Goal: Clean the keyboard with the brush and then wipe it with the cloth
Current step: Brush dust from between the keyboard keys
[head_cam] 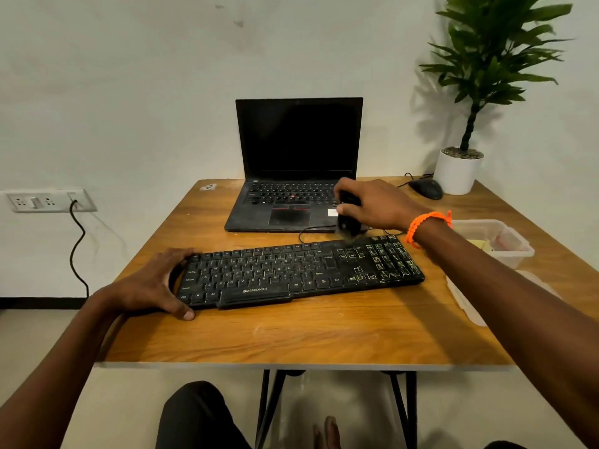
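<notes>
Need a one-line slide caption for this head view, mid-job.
Right hand sweeps a dark brush along the dusty black keyboard's back edge while the left hand steadies its end.

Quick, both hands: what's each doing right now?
Left hand: open, bracing the keyboard at its left end.
Right hand: closed on the brush.

light: dim, warm, from above left | shadows: plant (496, 59) casts soft shadow on wall (129, 92) | blur: right hand (376, 205) smeared | edges: wide-angle bending
</notes>
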